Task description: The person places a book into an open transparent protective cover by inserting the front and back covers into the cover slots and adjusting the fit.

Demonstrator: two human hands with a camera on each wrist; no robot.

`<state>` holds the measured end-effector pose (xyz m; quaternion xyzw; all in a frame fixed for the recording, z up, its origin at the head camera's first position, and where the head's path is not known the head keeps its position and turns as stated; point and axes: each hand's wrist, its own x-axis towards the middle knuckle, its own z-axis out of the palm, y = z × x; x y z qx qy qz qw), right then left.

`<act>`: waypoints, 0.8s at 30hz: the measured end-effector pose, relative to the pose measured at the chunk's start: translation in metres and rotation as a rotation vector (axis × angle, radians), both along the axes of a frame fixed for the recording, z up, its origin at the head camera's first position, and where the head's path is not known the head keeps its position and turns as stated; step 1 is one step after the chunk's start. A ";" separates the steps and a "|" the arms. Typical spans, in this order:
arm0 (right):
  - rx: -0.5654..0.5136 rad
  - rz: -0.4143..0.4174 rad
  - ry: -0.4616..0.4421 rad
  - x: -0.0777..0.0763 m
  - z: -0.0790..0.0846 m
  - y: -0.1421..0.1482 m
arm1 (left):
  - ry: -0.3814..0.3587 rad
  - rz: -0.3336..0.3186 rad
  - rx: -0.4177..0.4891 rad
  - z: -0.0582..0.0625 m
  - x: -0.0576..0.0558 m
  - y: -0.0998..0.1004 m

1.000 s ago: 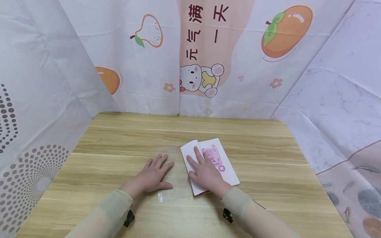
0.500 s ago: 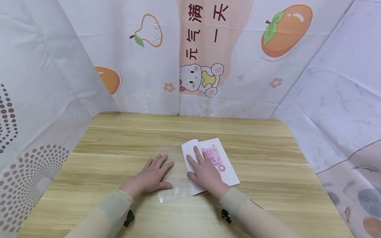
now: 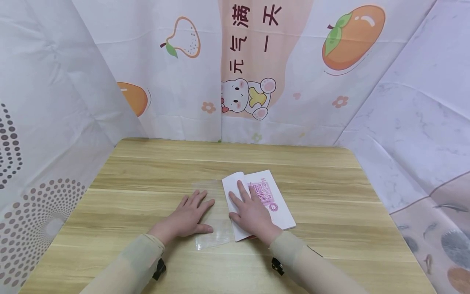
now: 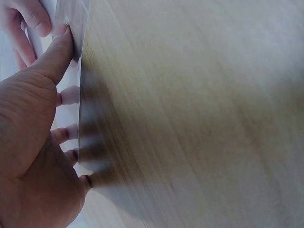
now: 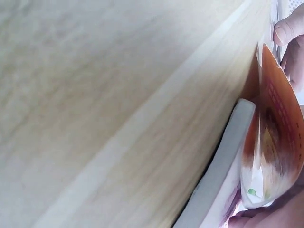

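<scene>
A book with a white title page printed in pink [image 3: 280, 208] lies on the table, turned at an angle. Its front cover [image 3: 232, 188] is folded back to the left, white side up, and my right hand [image 3: 253, 212] lies on it with fingers spread. The right wrist view shows the orange outer face of that cover [image 5: 280, 114] curving up beside the thick page block [image 5: 213, 166]. My left hand [image 3: 191, 216] rests with spread fingers on a clear plastic sheet [image 3: 220, 237], which lies left of the book. The left wrist view shows the thumb on the sheet [image 4: 73, 14].
The wood-grain table [image 3: 147, 163] reaches out on all sides of the book. Printed fabric [image 3: 191, 90] hangs behind it, with more cloth at the left and right. A black strap piece [image 3: 159, 269] shows under the left wrist.
My right hand has slid slightly left with the folded cover, and a little more of the pink print shows. My left hand has stayed in place on the plastic sheet.
</scene>
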<state>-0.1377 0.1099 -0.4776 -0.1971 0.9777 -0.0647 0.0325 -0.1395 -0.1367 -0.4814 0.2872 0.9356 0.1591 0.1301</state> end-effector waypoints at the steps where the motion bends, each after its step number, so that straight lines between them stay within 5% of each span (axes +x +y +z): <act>1: -0.002 0.002 0.002 0.000 0.000 -0.001 | -0.001 0.000 0.000 0.000 0.000 0.000; 24: 0.046 0.044 0.030 0.002 0.003 -0.009 | -0.007 0.000 0.004 0.000 0.000 0.000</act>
